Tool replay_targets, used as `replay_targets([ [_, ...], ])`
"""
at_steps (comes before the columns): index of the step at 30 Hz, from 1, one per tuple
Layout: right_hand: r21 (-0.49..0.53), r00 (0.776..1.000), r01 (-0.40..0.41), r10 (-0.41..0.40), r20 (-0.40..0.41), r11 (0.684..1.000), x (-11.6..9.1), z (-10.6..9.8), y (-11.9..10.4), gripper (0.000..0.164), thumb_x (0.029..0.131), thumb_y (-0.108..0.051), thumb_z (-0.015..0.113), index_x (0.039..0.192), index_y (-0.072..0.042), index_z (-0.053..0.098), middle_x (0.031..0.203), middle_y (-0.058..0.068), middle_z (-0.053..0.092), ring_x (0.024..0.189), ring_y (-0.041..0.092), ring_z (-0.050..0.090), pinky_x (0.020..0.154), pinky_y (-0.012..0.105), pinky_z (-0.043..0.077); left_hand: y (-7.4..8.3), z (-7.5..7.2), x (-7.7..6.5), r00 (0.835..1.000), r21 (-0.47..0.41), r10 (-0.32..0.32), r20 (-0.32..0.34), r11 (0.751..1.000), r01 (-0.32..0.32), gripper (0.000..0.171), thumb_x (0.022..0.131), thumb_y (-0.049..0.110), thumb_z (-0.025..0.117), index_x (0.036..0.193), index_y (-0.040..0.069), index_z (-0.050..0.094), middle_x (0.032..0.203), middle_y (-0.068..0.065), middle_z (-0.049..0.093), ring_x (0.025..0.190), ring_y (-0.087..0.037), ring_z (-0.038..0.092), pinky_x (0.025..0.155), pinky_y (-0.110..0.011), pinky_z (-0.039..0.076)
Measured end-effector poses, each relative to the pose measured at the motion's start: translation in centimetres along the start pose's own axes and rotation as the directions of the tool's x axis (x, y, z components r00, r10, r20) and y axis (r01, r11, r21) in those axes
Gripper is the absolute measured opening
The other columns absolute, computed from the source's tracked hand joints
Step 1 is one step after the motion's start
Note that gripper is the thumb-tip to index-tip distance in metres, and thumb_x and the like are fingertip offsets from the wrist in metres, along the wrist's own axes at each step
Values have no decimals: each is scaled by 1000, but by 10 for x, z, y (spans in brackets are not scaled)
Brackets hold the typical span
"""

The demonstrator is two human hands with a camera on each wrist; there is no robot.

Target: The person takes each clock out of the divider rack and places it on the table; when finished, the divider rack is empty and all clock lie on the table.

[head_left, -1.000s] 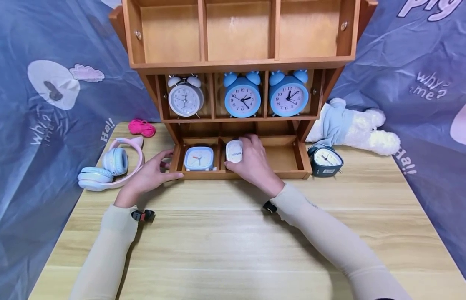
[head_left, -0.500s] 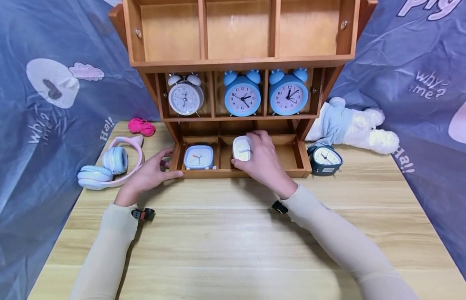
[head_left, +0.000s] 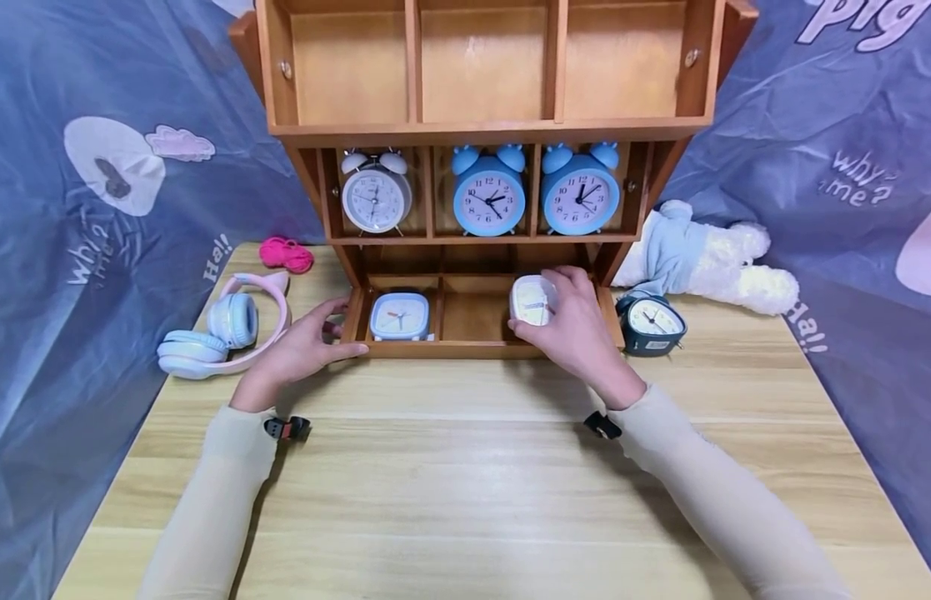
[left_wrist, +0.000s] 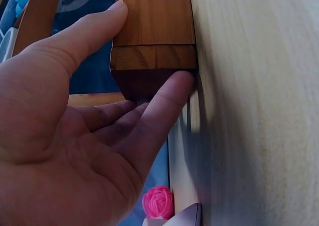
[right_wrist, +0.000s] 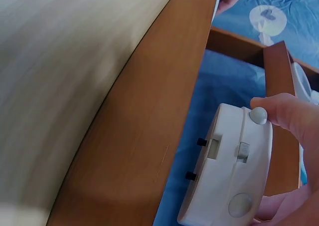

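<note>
My right hand grips a small white square alarm clock over the bottom row of the wooden shelf, at the right end of its middle compartment. In the right wrist view, the clock's white casing shows a round button, with the thumb and fingers at one side of it. My left hand rests at the shelf's left end; in the left wrist view its thumb and straight fingers touch the wooden end. A blue-rimmed square clock stands in the bottom left compartment.
Above, a white twin-bell clock and two blue twin-bell clocks fill the middle row. A dark green clock and a white plush toy are at the right. Headphones and pink yarn lie left.
My right hand has carried the white clock rightward, from the left part of the middle compartment to its right end. My left hand has stayed at the shelf's left end.
</note>
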State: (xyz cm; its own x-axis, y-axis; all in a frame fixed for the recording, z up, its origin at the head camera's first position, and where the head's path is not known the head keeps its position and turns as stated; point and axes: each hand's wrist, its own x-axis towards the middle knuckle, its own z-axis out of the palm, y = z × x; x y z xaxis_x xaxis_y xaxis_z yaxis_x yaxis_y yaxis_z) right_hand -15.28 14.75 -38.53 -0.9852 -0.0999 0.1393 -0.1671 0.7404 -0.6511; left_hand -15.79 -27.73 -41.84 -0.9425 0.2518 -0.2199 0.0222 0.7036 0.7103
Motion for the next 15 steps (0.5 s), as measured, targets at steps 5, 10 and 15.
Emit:
replay_targets([
  [5,-23,1000,-11,11,-17,1000,-5,-12,13,90,88,-35,93,159,6,54,163,26,46,142,45,52,117,62,48,1,-1,-1,1000,4,-6,-8,1000,6,99,102,42,84,177,7,29,161,-30,57,145,-48,60,115,-63,54],
  [10,-28,999,-28,27,-21,999,-10,-23,25,90,88,-34,92,158,9,53,163,29,46,144,47,51,118,64,47,1,0,-2,1000,-1,-2,-6,1000,2,99,102,41,85,176,6,29,161,-30,57,145,-49,60,114,-63,54],
  [15,-46,998,-55,53,-41,997,-16,-35,34,92,88,-35,92,159,9,52,163,29,46,143,49,52,117,65,46,2,1,-1,1000,-1,-13,3,1000,13,101,102,43,84,177,6,27,162,-32,56,146,-50,59,116,-64,53],
])
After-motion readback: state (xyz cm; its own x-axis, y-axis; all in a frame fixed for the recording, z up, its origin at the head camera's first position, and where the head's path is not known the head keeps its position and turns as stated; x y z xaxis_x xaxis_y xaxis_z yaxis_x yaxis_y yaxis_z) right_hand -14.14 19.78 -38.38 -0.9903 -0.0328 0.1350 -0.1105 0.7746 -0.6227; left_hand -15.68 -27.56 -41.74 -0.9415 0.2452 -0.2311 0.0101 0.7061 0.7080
